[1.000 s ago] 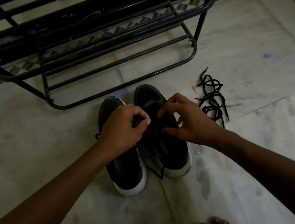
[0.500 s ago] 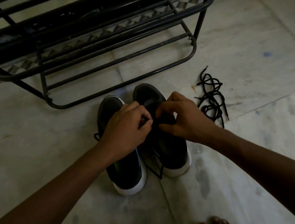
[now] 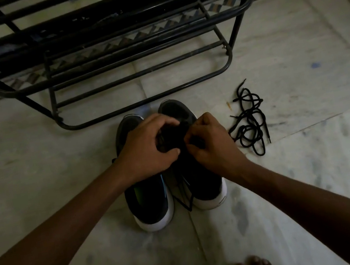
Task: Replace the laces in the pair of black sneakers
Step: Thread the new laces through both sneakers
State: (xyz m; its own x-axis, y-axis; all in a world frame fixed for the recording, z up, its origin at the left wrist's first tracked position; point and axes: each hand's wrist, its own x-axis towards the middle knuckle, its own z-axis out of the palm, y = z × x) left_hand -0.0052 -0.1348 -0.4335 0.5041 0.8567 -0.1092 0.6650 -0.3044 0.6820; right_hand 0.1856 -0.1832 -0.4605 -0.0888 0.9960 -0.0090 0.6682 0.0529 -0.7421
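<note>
The left hand (image 3: pixel 148 146) curls its fingers round the dark throat of the right sneaker (image 3: pixel 204 185), though it is too dim to tell whether it grips lace or tongue, and the right hand (image 3: pixel 215 148) just beside it pinches the lace (image 3: pixel 184 197), whose loose ends trail down between the two shoes. The left sneaker (image 3: pixel 151 206) stands touching the right one on the marble floor (image 3: pixel 80 160), toes towards a black metal shoe rack (image 3: pixel 136 78). A tangled spare lace (image 3: pixel 249 123) lies near, to the right.
</note>
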